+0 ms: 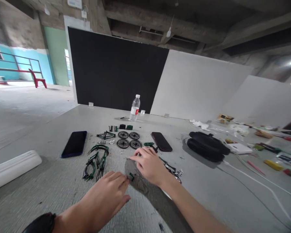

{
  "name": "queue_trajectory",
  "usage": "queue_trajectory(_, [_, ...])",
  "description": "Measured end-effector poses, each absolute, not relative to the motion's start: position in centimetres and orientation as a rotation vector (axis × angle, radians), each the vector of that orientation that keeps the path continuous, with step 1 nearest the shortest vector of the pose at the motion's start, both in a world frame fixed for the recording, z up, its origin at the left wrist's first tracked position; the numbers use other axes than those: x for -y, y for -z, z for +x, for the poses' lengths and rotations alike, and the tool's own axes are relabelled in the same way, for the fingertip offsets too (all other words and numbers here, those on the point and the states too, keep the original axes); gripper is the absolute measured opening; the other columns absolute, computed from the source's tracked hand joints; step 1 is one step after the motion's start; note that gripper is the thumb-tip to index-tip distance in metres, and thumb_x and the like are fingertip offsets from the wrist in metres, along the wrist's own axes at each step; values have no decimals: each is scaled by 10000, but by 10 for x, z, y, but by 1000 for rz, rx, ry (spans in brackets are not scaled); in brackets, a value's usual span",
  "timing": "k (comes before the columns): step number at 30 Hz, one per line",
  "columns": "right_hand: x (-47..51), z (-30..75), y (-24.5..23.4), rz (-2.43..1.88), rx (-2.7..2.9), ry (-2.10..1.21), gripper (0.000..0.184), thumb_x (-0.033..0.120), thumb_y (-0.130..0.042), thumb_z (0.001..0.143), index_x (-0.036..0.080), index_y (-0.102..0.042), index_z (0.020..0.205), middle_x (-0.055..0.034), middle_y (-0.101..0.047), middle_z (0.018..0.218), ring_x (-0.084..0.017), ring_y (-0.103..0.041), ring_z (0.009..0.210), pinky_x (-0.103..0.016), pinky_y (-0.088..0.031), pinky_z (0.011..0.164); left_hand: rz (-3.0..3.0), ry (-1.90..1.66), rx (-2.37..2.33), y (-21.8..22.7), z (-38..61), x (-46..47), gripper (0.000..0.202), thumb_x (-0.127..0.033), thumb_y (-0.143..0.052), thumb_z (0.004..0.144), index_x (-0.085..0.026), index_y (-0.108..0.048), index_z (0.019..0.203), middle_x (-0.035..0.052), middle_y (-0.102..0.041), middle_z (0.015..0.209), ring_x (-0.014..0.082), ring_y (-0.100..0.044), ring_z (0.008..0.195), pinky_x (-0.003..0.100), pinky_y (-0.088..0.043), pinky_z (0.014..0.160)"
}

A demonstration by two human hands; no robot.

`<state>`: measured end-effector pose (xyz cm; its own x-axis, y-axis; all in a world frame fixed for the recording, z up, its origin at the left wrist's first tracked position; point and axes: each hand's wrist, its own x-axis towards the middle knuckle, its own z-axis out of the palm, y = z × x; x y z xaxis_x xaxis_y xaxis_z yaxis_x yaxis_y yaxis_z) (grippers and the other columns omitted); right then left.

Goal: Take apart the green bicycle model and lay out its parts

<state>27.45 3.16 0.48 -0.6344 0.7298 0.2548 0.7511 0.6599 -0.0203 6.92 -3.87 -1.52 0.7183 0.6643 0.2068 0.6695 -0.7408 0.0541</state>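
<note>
My left hand point(110, 192) is low over the table, its fingers bent and its thumb apart from them. A small dark green part point(131, 176) lies at its fingertips; whether they touch it I cannot tell. My right hand point(147, 163) is just beyond, fingers loosely bent and apart, nothing visible in them. Past both hands are several black spoked toy wheels point(123, 143). Left of them lie a green toy bicycle frame point(106, 135), curved green pieces point(99, 148) and more green frame parts point(89, 170). Small green and silver parts point(171, 168) are partly hidden behind my right wrist.
A dark phone point(74, 144) lies left, another phone point(161, 141) right. A water bottle point(135, 108) stands before the black panel point(116, 71). Rightward are a black case point(207, 145), white cables point(254, 181) and clutter. A white roll point(14, 170) is at far left.
</note>
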Motion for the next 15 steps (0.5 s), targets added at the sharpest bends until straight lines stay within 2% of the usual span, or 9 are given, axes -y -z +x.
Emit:
queue_trajectory(8, [-40, 270, 5, -1305, 2620, 226, 460, 82, -426, 927, 269, -634, 1293, -82, -607, 1171, -238, -520, 1057, -391, -369, 895, -2910, 283, 1171, 12, 70, 39, 166, -247, -598, 960, -139, -677, 1059, 95, -682, 1103, 271, -646, 1015, 456, -536, 915])
queue_trajectory(15, [-46, 271, 10, -1326, 2633, 236, 447, 76, -423, 930, 251, -638, 1280, -90, -593, 1183, -245, -511, 1067, -414, -357, 916, -2924, 208, 1158, 8, 71, 41, 160, -220, -578, 973, -143, -699, 1043, 105, -677, 1164, 285, -642, 1064, 482, -541, 941])
